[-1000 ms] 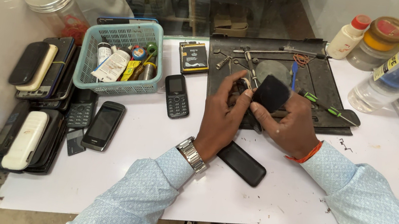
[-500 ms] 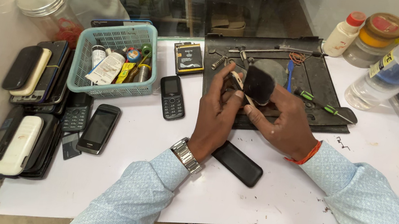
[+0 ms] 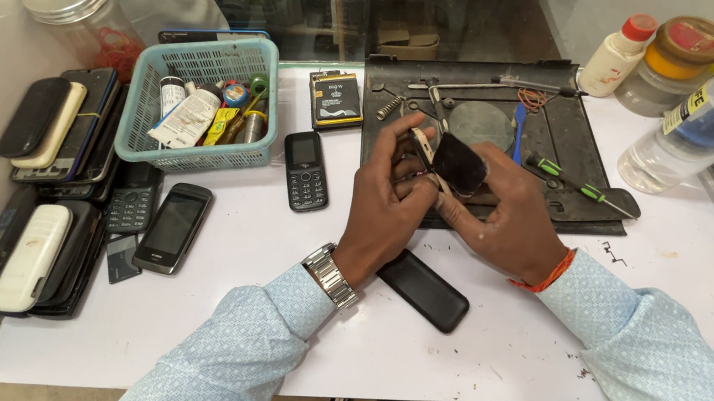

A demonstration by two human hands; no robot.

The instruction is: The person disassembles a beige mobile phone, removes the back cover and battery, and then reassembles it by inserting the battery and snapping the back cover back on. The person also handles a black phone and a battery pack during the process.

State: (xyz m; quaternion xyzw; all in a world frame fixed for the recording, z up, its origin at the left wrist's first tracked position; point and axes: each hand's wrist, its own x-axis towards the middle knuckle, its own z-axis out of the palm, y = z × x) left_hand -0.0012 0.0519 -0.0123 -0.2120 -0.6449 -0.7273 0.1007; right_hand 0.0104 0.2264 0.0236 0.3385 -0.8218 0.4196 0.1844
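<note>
The white table carries a black work mat at its far side and a teal basket of small items to the left. Above the mat's near edge, the left hand and the right hand both clamp their fingers on a small dark phone, held tilted between them. A black back cover lies on the table just below the wrists. A green-handled screwdriver rests on the mat.

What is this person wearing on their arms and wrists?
Both arms wear long light-blue patterned shirt sleeves, buttoned at the cuffs. The left hand has a silver metal watch at its wrist. The right hand has an orange thread band at its wrist. Both hands are bare, without gloves.
</note>
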